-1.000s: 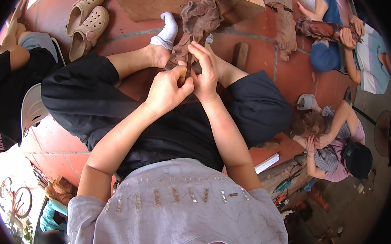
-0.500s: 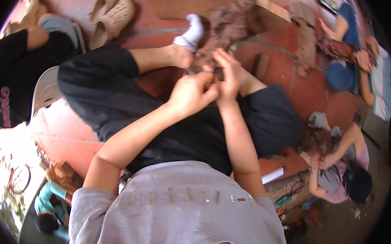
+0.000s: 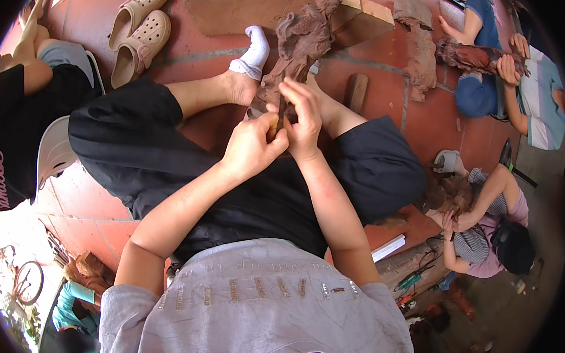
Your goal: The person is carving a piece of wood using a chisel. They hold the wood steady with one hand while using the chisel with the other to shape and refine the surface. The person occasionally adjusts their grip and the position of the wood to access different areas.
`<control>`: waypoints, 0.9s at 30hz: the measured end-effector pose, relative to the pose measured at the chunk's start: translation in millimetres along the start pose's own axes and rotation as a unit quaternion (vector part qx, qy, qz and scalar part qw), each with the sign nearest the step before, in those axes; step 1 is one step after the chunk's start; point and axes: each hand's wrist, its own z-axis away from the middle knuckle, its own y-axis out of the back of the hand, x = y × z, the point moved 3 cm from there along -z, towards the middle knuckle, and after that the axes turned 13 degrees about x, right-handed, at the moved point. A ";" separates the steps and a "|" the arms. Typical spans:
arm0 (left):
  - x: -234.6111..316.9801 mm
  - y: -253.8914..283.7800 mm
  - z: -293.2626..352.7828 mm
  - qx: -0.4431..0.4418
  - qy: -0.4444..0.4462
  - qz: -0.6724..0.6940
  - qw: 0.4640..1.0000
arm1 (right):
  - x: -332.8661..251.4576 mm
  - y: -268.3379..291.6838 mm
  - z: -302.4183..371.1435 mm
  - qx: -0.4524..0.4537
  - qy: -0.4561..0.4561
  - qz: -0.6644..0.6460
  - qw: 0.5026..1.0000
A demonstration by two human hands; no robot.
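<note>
A brown carved wooden figure point(image 3: 304, 39) lies lengthwise between my feet, its far end against a thick wooden block point(image 3: 224, 11). Over its near end my two hands meet. My left hand point(image 3: 252, 142) is closed in a fist around a thin dark carving chisel point(image 3: 281, 115), whose lower part is hidden by the fingers. My right hand point(image 3: 304, 123) curls along the chisel, its fingertips reaching onto the wood. The chisel's cutting tip cannot be made out. A white sock point(image 3: 251, 53) partly covers my left foot, beside the figure.
Beige clogs point(image 3: 141, 48) stand at the far left on red tiles. A short wooden piece point(image 3: 357, 94) lies right of my foot. Another carving point(image 3: 422, 59) lies farther right. Several people sit around, one holding a reddish carving point(image 3: 474, 55). A capped person point(image 3: 14, 121) is close at left.
The whole view has shifted, so hands, figure and surroundings appear farther left and the picture is sharper. Both hands remain together on the chisel at the figure's near end.
</note>
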 end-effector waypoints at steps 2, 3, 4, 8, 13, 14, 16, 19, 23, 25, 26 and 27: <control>5.7 -1.8 -9.3 0.009 -0.023 0.010 1.000 | -0.3 0.1 -10.6 0.016 -0.007 -0.002 1.000; 2.4 -1.9 -6.6 0.006 -0.011 0.010 1.000 | 3.1 -1.0 -8.0 0.020 -0.006 -0.002 1.000; -0.7 -2.9 -6.2 0.004 -0.003 0.010 1.000 | 3.1 -0.9 -6.2 0.012 0.006 0.015 1.000; -17.3 1.2 5.6 -0.010 0.032 -0.001 0.999 | -0.6 -3.4 4.6 -0.063 0.054 0.059 0.995; 6.5 2.4 -5.1 -0.001 -0.025 0.019 0.999 | 0.1 1.2 -7.7 0.024 0.014 0.012 1.000; 3.4 -1.6 -10.1 -0.003 -0.027 0.005 1.000 | 0.7 -0.5 -8.6 0.026 0.008 0.013 1.000; -7.0 -4.2 -5.2 -0.012 0.003 0.006 1.000 | 1.6 -1.4 -5.1 0.014 0.010 0.029 0.999; -16.1 -2.9 -1.6 -0.020 0.019 0.007 1.000 | 1.8 -3.0 -2.1 -0.030 0.027 0.051 0.998; -20.9 0.2 4.8 -0.036 0.079 0.036 0.996 | -3.5 -2.2 -0.1 -0.059 0.046 0.073 0.995; -16.0 2.5 3.7 -0.042 0.101 0.052 0.993 | -4.1 -1.5 -1.1 -0.051 0.039 0.061 0.996; -10.7 2.8 1.3 -0.031 0.060 0.040 0.997 | -3.4 -1.3 -0.8 -0.036 0.026 0.044 0.998; -4.9 1.6 -1.3 -0.019 0.018 0.029 0.999 | -2.6 -0.9 -0.7 -0.021 0.013 0.026 0.999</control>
